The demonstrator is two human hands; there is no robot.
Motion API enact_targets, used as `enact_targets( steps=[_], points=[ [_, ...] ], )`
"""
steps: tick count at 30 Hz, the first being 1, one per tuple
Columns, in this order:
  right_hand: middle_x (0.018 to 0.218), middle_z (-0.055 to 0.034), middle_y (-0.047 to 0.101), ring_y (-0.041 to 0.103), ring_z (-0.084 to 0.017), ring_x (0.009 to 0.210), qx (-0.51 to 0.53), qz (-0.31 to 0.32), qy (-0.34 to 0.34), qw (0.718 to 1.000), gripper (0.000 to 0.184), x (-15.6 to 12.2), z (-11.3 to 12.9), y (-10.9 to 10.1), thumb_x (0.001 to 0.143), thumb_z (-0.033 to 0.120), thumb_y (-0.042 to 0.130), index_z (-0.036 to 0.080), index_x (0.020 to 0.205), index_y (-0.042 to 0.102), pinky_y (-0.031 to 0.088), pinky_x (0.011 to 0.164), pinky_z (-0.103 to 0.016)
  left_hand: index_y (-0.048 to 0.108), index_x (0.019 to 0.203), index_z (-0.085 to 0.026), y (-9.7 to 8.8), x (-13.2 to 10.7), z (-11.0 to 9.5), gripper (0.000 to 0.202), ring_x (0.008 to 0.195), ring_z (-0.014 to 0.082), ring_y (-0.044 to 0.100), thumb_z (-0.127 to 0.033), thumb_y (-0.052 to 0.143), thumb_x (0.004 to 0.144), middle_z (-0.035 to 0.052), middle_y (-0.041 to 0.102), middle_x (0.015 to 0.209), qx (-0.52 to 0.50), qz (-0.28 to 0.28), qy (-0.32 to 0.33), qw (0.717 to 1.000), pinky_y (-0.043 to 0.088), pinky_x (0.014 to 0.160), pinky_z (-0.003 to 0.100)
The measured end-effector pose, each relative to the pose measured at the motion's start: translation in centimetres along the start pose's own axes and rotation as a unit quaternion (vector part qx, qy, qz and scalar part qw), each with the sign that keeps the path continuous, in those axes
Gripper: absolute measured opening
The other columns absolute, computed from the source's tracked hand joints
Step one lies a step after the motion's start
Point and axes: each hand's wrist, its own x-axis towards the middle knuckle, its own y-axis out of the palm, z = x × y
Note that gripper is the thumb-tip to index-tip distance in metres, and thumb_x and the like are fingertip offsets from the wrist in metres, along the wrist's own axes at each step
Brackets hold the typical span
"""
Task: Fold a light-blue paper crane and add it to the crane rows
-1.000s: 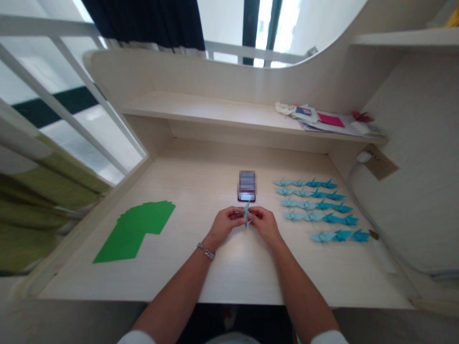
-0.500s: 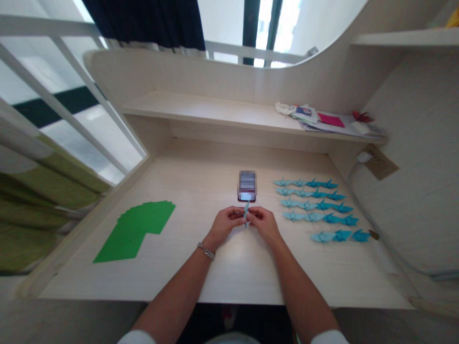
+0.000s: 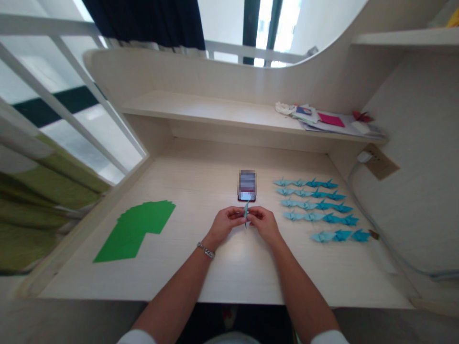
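Between my two hands, above the middle of the desk, a narrow piece of folded light-blue paper (image 3: 246,210) stands nearly upright, edge toward me. My left hand (image 3: 227,222) pinches it from the left, thumb against the paper. From the other side my right hand (image 3: 264,221) pinches it too, its fingertips meeting the left ones. The fingers partly hide the paper's folds. Just beyond lies a phone (image 3: 247,185) with a lit, blurred screen. To the right, folded blue paper cranes (image 3: 313,205) sit in several rows, from pale to deeper blue.
Fanned green paper sheets (image 3: 132,231) lie at the left of the desk (image 3: 201,167). A shelf (image 3: 215,111) behind carries papers and a pink sheet (image 3: 330,119). At the right wall, a white plug (image 3: 365,156) with a cable sits in an outlet.
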Motion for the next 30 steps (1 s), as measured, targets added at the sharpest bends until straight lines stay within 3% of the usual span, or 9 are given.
enact_targets(
  steps=[6,13,20,26,30],
  points=[
    [0.081,-0.0057,0.07,0.064,-0.018,0.069,-0.029,-0.001,-0.005,1.0,0.028,-0.1,0.3,0.1,0.07,0.034,0.066,0.017,0.091,0.068,0.053,0.058,-0.029,0.065,0.091,-0.011,-0.1,0.0,0.1,0.034,0.094,0.0223,0.064,-0.021,0.077,0.061,0.0115,0.069,0.101,0.001,-0.006,0.003,1.0,0.046,0.093,0.042],
    [0.085,-0.0031,0.07,0.063,-0.019,0.075,-0.155,-0.067,-0.051,0.984,0.026,-0.4,0.6,0.4,0.072,0.022,0.056,0.021,0.096,0.067,0.052,0.07,-0.03,0.061,0.096,-0.011,1.0,-0.1,0.8,0.04,0.096,0.023,0.064,-0.019,0.077,0.06,0.0124,0.067,0.103,0.001,-0.027,0.036,0.999,0.046,0.094,0.044],
    [0.086,-0.0029,0.07,0.064,-0.019,0.078,-0.166,-0.058,-0.063,0.982,0.022,-0.5,1.0,0.8,0.073,0.019,0.053,0.02,0.09,0.067,0.049,0.075,-0.03,0.058,0.105,-0.013,1.4,-0.4,0.8,0.045,0.098,0.0227,0.063,-0.018,0.075,0.064,0.0129,0.063,0.108,0.029,-0.034,0.048,0.998,0.047,0.093,0.043],
    [0.087,-0.0036,0.069,0.064,-0.019,0.079,-0.24,-0.09,-0.089,0.962,0.023,-0.9,1.1,0.7,0.082,0.023,0.047,0.021,0.097,0.063,0.048,0.074,-0.03,0.055,0.11,-0.016,1.3,-0.4,0.7,0.046,0.098,0.0225,0.063,-0.02,0.072,0.068,0.013,0.058,0.117,0.063,-0.047,0.067,0.995,0.051,0.088,0.041],
    [0.091,-0.0032,0.069,0.064,-0.018,0.079,-0.227,-0.07,-0.087,0.968,0.026,-0.9,0.8,0.8,0.078,0.023,0.053,0.023,0.103,0.06,0.049,0.07,-0.028,0.057,0.107,-0.015,1.1,-0.2,0.7,0.038,0.099,0.0224,0.063,-0.021,0.068,0.071,0.0118,0.061,0.112,0.066,-0.048,0.071,0.994,0.049,0.09,0.041]
  ],
)
